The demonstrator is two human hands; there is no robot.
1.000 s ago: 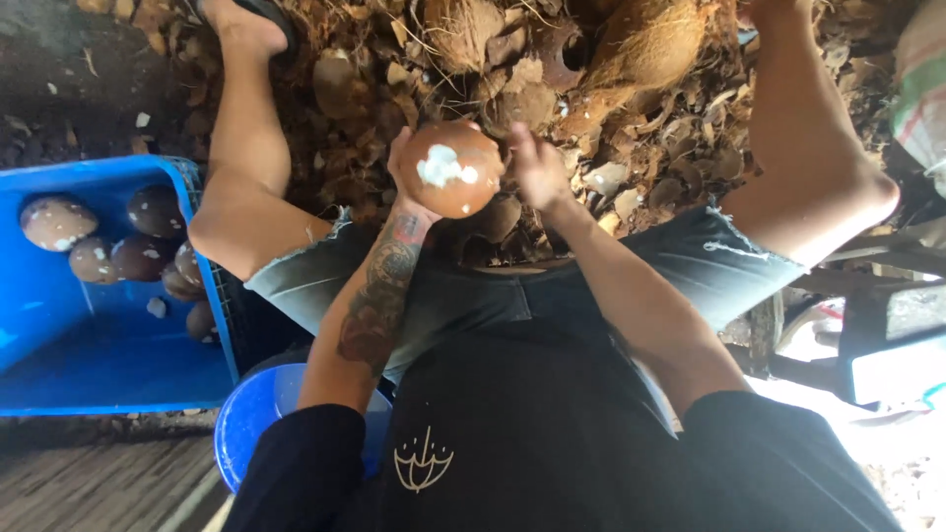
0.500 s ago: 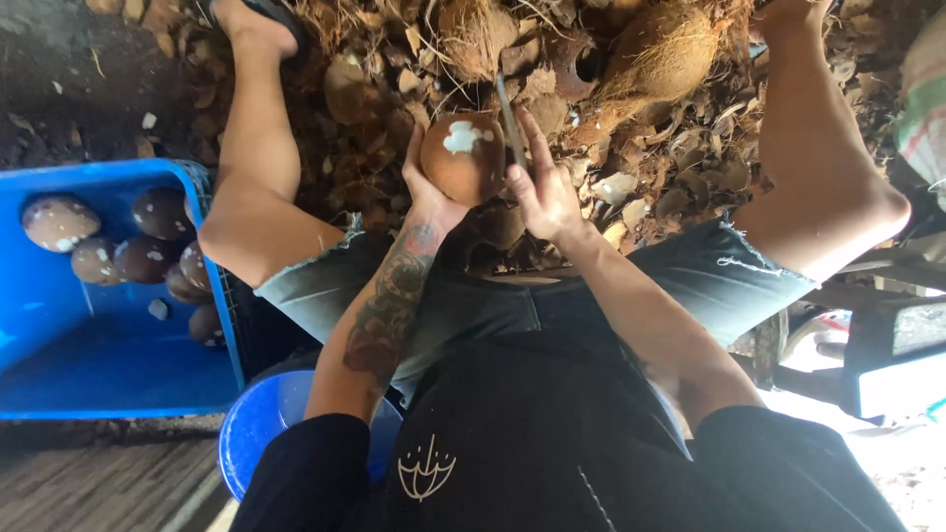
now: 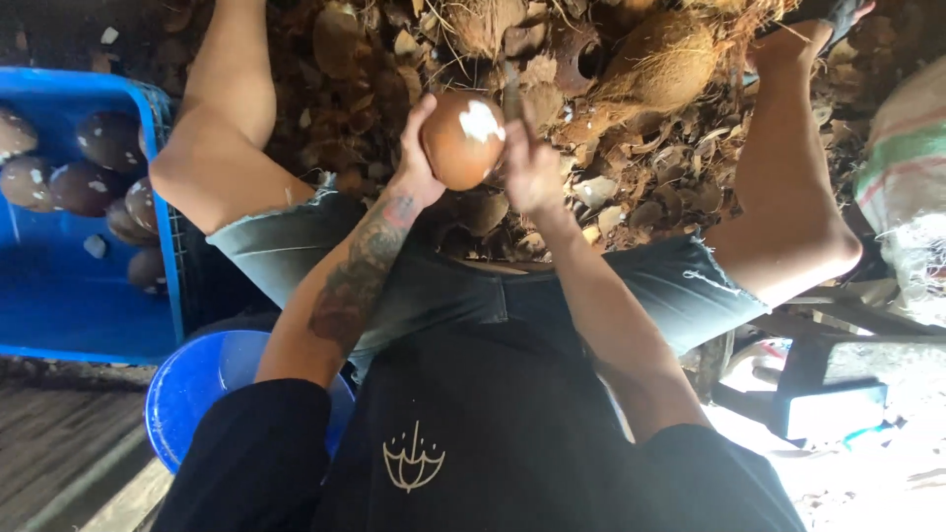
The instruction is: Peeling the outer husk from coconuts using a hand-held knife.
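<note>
The left hand (image 3: 419, 158) grasps a brown peeled coconut (image 3: 463, 140) with a white patch, held above the lap over the pile of husks (image 3: 631, 69), while the right hand (image 3: 532, 169) is clenched around a dark blade (image 3: 511, 94) just beside it.

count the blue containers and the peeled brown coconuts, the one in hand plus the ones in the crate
Blue containers: 2, the blue crate and the blue bucket.
Peeled coconuts in the crate: 6 visible, for example one; more may be cut off at the frame edge.
Peeled coconut in hand: 1, held by the left hand, with the right hand beside it.
Total: 9
</note>
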